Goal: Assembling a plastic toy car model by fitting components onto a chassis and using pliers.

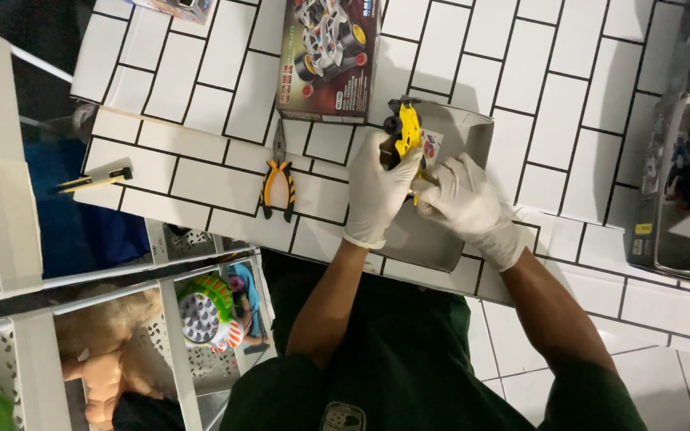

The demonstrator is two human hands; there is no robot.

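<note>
left hand point(377, 187) — clamped on yellow toy car point(405, 132) | right hand point(465, 199) — pinching its rear end | pliers point(278, 177) lie beside, on tiled table point(201, 80)

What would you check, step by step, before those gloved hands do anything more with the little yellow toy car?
1. Yellow and black toy car held by both hands: ok.
2. Left hand in white glove, wrapped round the car's body: ok.
3. Right hand gloved, fingertips at the car's lower end: ok.
4. Grey cardboard tray under the hands to catch small parts: ok.
5. Orange-handled pliers lying on the white tiled table beside the left hand: ok.
6. Loose parts on the car: cannot tell.
</note>
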